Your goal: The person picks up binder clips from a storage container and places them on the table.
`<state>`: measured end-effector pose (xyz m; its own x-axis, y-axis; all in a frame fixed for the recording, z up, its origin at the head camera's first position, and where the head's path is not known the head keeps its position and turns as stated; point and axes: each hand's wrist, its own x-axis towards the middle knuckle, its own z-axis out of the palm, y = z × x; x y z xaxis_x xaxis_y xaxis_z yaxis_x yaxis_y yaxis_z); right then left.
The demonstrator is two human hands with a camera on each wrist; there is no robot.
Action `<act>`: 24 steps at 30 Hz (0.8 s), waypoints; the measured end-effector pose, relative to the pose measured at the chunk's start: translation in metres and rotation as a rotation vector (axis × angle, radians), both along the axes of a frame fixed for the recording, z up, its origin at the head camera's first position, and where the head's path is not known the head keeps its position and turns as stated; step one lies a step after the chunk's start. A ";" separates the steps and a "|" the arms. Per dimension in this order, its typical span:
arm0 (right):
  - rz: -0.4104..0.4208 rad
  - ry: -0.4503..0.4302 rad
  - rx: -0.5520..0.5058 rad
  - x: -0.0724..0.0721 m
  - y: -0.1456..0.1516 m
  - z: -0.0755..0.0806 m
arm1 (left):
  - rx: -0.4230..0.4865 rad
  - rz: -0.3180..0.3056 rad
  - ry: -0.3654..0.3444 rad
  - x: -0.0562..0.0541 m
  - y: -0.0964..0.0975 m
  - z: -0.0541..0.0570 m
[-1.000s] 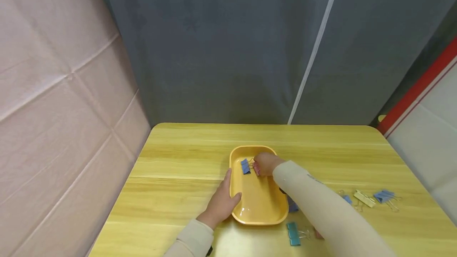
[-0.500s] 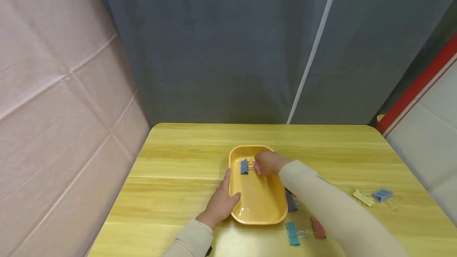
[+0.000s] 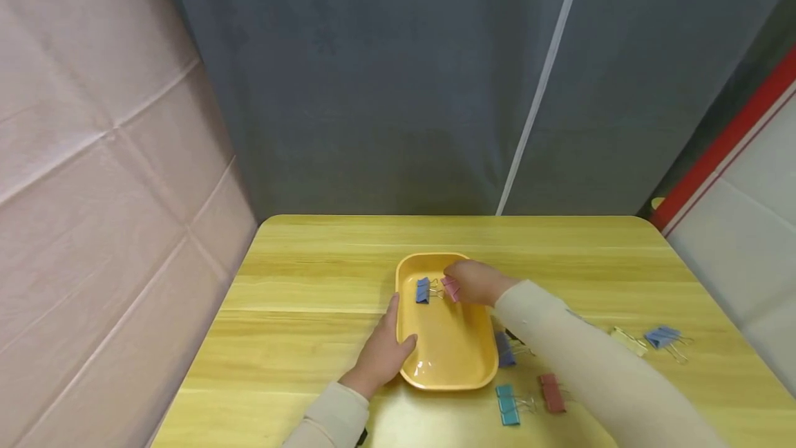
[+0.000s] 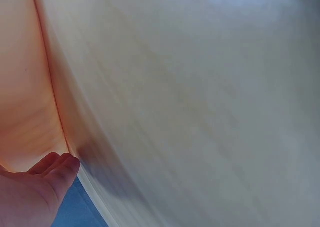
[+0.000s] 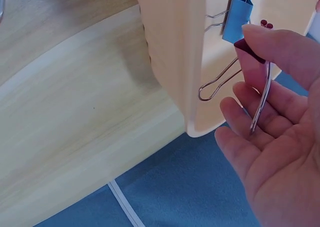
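A yellow-orange tray stands mid-table, its long side running away from me. My left hand lies at its left side, straight fingers along the outer wall and thumb across the rim; the left wrist view shows the fingertips at the tray's edge. My right hand is over the tray's far right part, pinching a pink binder clip between thumb and fingers. One wire handle of that clip lies across the fingers. A blue binder clip is in the tray just left of the pink one, handles pointing right.
Right of the tray lie a dark blue binder clip, a teal one and a red one. Farther right are a pale yellow clip, partly behind my right sleeve, and another blue clip. A grey curtain hangs behind the table.
My right hand and the pink clip have shifted slightly right, away from the blue clip in the tray. The right sleeve has moved, uncovering the red clip. My left hand keeps its place on the tray.
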<state>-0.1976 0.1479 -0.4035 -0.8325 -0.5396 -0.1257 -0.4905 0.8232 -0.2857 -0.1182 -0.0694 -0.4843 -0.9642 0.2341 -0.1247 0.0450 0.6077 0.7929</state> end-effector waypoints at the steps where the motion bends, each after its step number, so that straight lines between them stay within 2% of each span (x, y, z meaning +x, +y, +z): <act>1: -0.003 -0.002 -0.007 0.001 0.001 0.000 | 0.003 0.000 0.004 0.000 0.000 0.000; 12: 0.018 0.058 -0.058 0.009 0.012 0.012 | 0.011 0.000 0.002 0.001 0.000 0.003; 24: 0.001 0.124 -0.153 0.023 0.032 0.021 | 0.013 -0.013 -0.014 0.001 0.000 0.003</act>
<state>-0.1750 0.1799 -0.3821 -0.8359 -0.5454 0.0617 -0.5307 0.7744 -0.3445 -0.1169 -0.0696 -0.4811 -0.9593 0.2480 -0.1349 0.0416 0.5968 0.8013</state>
